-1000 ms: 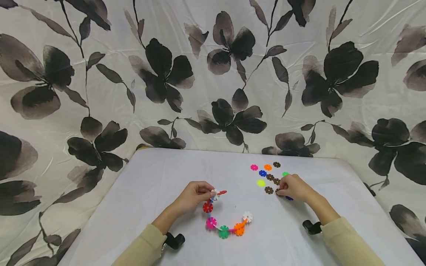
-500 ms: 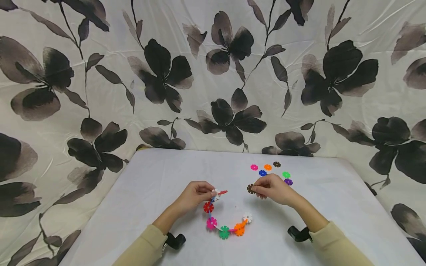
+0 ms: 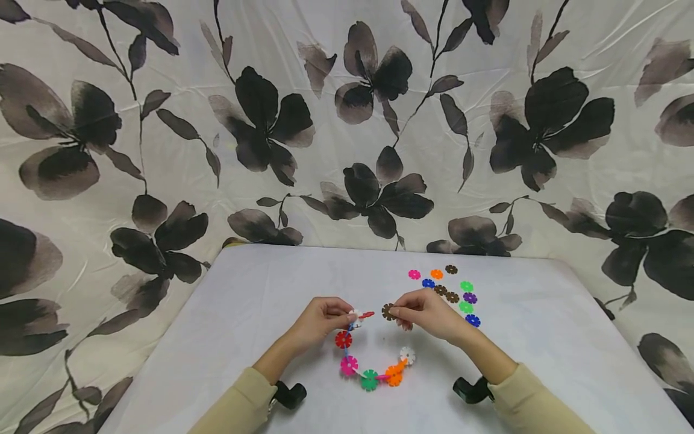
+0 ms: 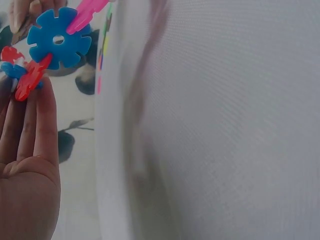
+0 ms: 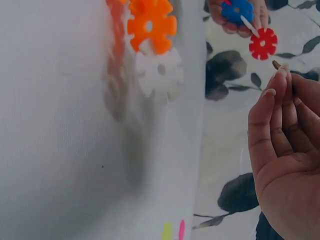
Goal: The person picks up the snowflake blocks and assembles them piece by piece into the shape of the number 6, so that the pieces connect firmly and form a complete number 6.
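Two hands' fingers pinch toy discs over a white table (image 3: 260,289) before a floral curtain (image 3: 217,120).

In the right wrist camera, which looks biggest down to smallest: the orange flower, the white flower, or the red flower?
1. The orange flower and the white flower look about alike, so they tie.
2. The red flower looks smallest, though it sits farther from the camera.

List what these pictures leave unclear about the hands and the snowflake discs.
- Right hand pinches a brown disc; in the right wrist view the fingers hide all but its edge.
- Left hand: its grip on the chain end is covered by its own fingers in the head view and cut off by the left wrist view's edge.
- Loose discs: too small to see their slots.
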A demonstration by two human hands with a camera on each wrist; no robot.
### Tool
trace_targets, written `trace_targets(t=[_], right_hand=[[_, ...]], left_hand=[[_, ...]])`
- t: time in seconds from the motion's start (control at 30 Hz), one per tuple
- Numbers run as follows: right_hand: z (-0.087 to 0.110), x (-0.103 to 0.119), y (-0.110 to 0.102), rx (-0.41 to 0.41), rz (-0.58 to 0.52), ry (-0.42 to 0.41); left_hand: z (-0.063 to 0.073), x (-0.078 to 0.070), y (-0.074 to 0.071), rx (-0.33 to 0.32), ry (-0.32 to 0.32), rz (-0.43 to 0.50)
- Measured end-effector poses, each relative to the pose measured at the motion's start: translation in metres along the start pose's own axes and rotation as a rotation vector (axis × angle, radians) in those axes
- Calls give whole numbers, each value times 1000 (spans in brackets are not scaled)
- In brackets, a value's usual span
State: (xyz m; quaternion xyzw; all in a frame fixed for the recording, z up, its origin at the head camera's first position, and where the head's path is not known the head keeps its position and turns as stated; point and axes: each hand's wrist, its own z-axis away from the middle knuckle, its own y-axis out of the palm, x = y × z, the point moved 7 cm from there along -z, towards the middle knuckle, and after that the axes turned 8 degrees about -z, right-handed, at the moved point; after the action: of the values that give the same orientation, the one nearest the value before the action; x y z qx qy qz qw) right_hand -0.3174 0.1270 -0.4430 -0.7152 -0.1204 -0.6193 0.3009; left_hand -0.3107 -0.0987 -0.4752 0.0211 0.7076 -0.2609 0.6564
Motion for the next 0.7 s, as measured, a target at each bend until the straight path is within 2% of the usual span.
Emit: trace_targets(t=[0.33, 0.53, 0.7], right_hand=[[-6, 2, 11, 10, -39, -11], [-8, 3, 14, 29, -25, -27], [-9, 4, 14, 12, -20, -44]], left_hand=[[-2, -1, 4, 11, -3, 17], [-2, -2, 5, 27, 4, 14], [-2, -2, 5, 15, 19, 27]])
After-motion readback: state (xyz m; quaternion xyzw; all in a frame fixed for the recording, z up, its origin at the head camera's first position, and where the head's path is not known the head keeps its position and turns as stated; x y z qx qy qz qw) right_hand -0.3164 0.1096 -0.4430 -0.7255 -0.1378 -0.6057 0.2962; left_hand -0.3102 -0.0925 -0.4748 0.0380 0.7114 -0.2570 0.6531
